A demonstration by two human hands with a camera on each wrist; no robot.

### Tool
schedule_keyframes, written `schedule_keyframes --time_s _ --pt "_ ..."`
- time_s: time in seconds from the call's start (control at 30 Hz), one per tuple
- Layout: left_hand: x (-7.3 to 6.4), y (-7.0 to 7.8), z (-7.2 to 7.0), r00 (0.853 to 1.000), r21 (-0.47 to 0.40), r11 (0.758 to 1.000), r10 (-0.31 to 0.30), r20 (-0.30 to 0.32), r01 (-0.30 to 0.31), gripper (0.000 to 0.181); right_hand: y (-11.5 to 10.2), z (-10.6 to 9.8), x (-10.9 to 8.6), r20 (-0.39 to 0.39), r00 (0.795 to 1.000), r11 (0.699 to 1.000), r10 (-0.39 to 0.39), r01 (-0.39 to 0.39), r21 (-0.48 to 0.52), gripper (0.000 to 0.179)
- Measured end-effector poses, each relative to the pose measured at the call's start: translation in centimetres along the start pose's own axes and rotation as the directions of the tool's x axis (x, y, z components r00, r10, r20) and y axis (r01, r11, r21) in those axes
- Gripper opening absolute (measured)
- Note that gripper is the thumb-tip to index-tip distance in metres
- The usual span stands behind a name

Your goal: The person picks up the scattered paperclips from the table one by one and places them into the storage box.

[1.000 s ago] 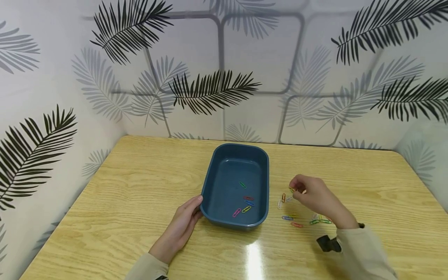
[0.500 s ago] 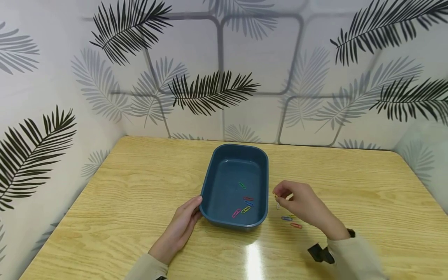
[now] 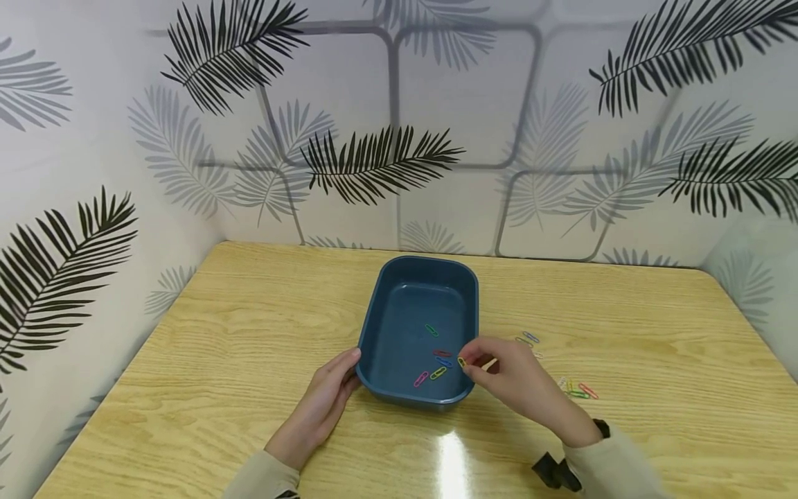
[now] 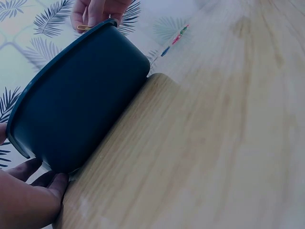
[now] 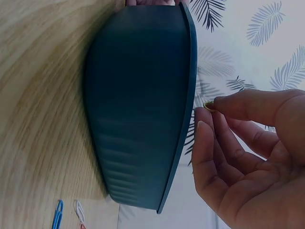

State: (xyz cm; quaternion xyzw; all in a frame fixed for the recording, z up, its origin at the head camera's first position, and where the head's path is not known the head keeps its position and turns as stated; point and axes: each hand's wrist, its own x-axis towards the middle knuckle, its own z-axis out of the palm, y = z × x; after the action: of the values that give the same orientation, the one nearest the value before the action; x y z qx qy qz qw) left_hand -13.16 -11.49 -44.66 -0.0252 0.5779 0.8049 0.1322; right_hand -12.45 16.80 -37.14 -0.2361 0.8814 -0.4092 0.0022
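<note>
The right hand (image 3: 514, 378) pinches a yellow clip (image 3: 461, 362) between thumb and fingers, just above the right edge of the bin (image 3: 427, 305), toward its near corner. The left hand (image 3: 324, 400) holds the bin close to its near left corner. The yellow clip should be light, springy and smooth, apt to slide, best pinched across its long sides. The bin looks stiff, easily steadied by its rim.
</note>
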Motion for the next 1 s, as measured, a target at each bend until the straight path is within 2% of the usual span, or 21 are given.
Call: schedule_keyframes --time_s 0.17,0.6,1.0 --pt "-0.05 0.04 0.08 1.000 -0.001 1.000 0.005 0.003 -0.005 0.054 -0.17 0.29 -0.03 0.020 1.000 1.000 -0.012 0.011 0.018 0.008" --pt "0.09 -0.03 0.05 1.000 -0.007 1.000 -0.002 0.008 0.003 0.054 0.09 0.50 -0.02 0.008 1.000 1.000 -0.020 0.020 0.003 0.005" --pt "0.17 -0.06 -0.04 1.000 -0.006 1.000 -0.010 -0.001 0.010 0.054 -0.21 0.30 -0.03 0.005 1.000 1.000 -0.013 0.013 -0.010 0.009"
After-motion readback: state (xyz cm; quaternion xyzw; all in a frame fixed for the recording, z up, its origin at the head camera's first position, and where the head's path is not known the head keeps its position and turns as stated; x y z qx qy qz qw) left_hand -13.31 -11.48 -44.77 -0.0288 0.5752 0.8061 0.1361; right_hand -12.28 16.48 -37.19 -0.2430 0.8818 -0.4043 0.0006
